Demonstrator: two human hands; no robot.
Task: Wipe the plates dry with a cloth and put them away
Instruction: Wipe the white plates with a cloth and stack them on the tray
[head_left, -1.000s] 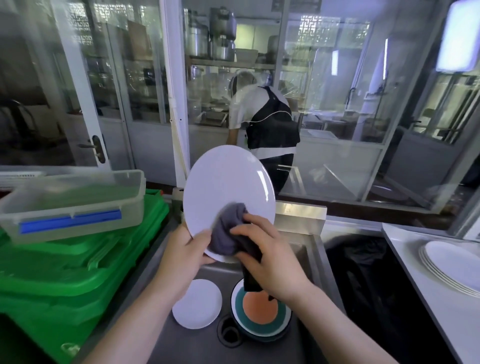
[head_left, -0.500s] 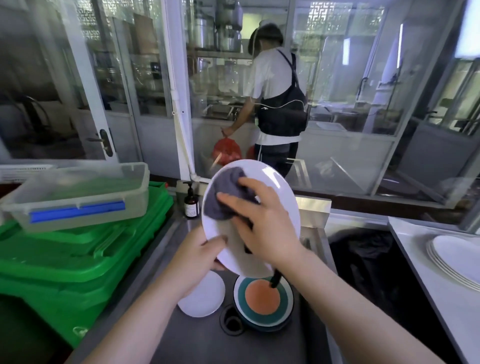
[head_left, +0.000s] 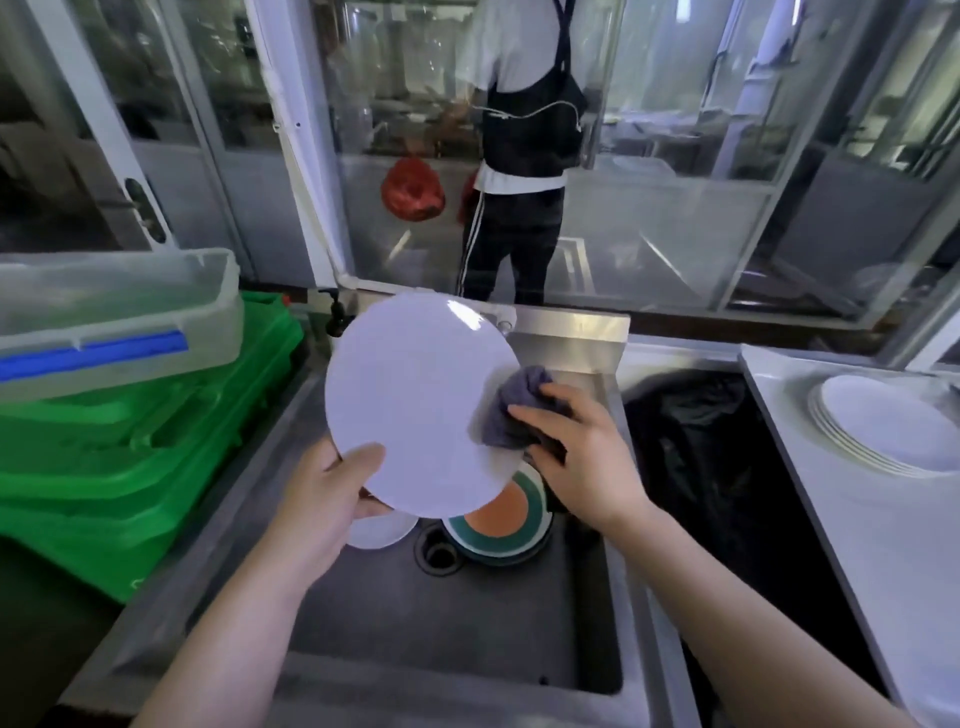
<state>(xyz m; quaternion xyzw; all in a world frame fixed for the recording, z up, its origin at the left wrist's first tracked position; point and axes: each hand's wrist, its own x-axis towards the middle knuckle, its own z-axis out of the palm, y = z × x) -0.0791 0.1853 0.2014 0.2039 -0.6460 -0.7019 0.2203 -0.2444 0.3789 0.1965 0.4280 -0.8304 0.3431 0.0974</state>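
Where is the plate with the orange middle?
In the head view, the orange-centred plate lies low in the sink, right of the drain, partly hidden under the white plate being wiped.

- Daylight came through the glass panes (head_left: 675, 171) ahead, so the scene was bright and evenly lit, with a cool, faintly violet cast.
- A sharp white glare spot sat near the top edge of the held plate (head_left: 415, 400), whose face otherwise read as flat and washed out.
- The sink basin (head_left: 467, 613) was dimmer, with soft shadow under the plate and under both forearms.
- The black bag (head_left: 701, 467) showed almost no detail.
- Reflections streaked the glass and hazed what lay behind it.
- The wide-angle lens bent the frame posts and the white surface (head_left: 831, 519) outward at the edges.
- Fine detail was soft and smeared throughout, most at the corners.
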